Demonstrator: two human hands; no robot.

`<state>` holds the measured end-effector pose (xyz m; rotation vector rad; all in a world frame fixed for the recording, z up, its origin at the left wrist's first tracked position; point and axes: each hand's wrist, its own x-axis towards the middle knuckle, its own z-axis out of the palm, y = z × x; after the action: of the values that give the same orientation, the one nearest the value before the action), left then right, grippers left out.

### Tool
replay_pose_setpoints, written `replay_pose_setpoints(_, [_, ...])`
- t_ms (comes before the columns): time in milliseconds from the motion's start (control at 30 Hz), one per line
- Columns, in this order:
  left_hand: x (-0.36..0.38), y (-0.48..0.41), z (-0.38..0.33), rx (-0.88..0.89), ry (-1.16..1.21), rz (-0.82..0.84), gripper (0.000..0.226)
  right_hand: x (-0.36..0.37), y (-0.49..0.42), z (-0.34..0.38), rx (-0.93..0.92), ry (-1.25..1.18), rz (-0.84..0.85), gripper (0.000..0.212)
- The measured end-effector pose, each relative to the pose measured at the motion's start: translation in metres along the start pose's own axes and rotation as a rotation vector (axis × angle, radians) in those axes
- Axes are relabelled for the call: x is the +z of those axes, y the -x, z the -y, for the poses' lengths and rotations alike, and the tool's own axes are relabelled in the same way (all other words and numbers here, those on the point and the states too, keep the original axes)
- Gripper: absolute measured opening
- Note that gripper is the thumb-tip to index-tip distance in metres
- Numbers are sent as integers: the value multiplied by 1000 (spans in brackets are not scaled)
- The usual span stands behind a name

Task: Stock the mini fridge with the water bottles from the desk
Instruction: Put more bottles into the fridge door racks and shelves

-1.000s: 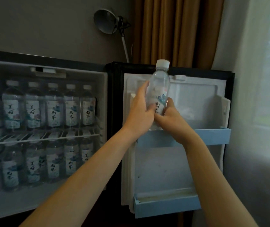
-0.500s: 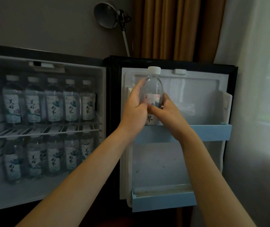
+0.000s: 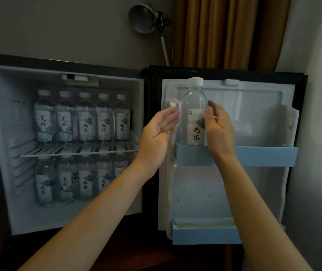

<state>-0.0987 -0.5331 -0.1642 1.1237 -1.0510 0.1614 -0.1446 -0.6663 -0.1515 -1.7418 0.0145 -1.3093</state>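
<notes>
Mini fridge is holding 2 rows of stocked bottles. 1 water bottle is standing upright at the left end of the upper door shelf. Table not showing, so remainder unknown. Left hand is hovering just beside it, fingers straight and apart. Right hand is curling its fingers loosely at the label; cannot tell if gripping.
</notes>
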Motion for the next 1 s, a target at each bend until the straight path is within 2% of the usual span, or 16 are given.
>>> replay_pose_setpoints(67, [-12,3,-2,-3,5,-23,43,9,7,1,-124,58,-216,34])
replay_pose_setpoints(133, [-26,5,-3,-16,-14,-70,43,23,17,7,-331,157,-414,29])
replay_pose_setpoints(200, [-42,10,-4,-30,-62,-121,43,43,28,17,-531,213,-482,23])
replay_pose_setpoints(267, [-62,16,-3,-47,-82,-169,42,69,41,23,-663,222,-418,20])
replay_pose_setpoints(367, [-101,29,-2,-81,-115,-223,37,116,62,27,-702,189,-234,21])
replay_pose_setpoints(700, [-272,115,-15,-276,-402,-579,36,288,161,14,-578,112,316,25])
replay_pose_setpoints(1000, [-410,190,0,-527,-601,-867,39,417,241,-7,-447,79,632,28])
